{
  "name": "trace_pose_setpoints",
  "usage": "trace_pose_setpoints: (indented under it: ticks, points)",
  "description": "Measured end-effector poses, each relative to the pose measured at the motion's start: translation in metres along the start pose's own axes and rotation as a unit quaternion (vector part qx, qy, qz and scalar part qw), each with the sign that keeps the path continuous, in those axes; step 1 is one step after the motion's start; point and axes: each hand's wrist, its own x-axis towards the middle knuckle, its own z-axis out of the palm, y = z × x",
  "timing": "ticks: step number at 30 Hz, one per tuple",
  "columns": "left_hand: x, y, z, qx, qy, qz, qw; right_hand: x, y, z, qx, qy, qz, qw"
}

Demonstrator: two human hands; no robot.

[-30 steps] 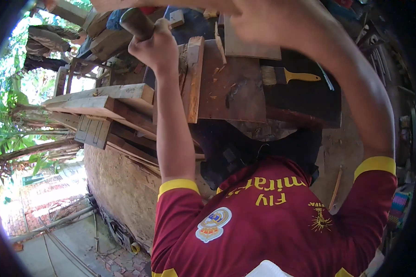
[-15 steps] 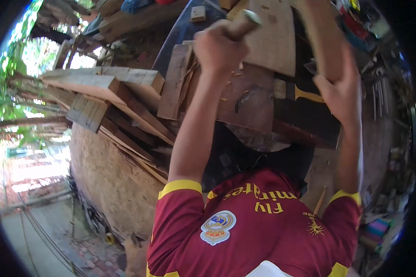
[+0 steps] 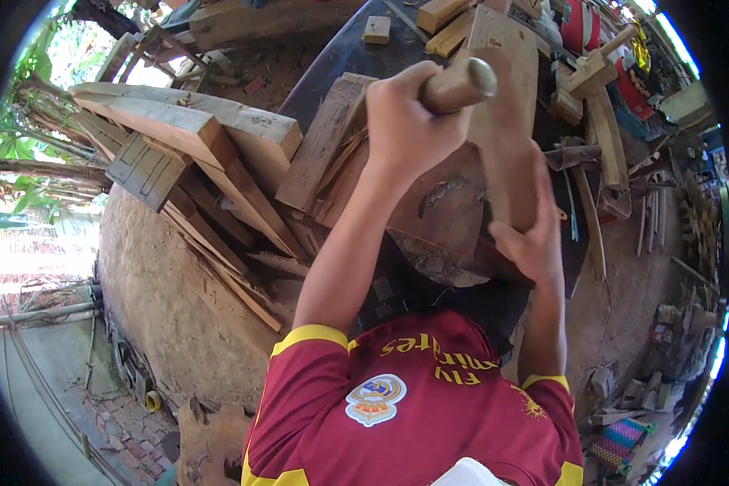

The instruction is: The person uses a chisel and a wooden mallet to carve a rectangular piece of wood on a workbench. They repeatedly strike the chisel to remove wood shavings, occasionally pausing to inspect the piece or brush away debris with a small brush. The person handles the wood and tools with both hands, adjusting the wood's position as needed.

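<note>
The left hand [image 3: 409, 125] has its fingers clamped round a thick, rounded handle [image 3: 460, 86] jutting past the thumb, while the right hand [image 3: 535, 247] clasps a blurred wooden piece [image 3: 510, 158] extending beyond its fingers, likely stiff, fairly heavy, steadiest gripped mid-length.

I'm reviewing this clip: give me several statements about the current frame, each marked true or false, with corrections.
1. The left hand grips a round brown handle. True.
2. The two hands are touching each other. False: a gap shows between them.
3. The right hand holds a wooden piece, blurred in the picture. True.
4. The shirt has blue cuffs. False: the cuffs are yellow.
5. A small pale block lies on the dark tabletop. True.
</note>
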Motion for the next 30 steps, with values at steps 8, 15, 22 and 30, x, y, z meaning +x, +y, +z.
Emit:
trace_pose_setpoints:
  ticks: [8, 15, 22, 30]
  points:
    - [0.007, 0.017, -0.024, -0.121, 0.074, -0.127, 0.982, 0.018, -0.036, 0.025, 0.002, -0.128, 0.082, 0.988]
    - [0.022, 0.012, -0.041, -0.207, -0.131, -0.261, 0.934, 0.021, -0.032, 0.036, -0.027, -0.116, 0.065, 0.991]
    - [0.023, 0.011, -0.019, -0.208, -0.168, -0.249, 0.931, 0.023, -0.027, 0.054, 0.038, -0.049, 0.093, 0.994]
    - [0.019, 0.015, -0.002, -0.181, -0.093, -0.237, 0.950, 0.027, -0.047, 0.068, -0.081, -0.113, 0.126, 0.982]
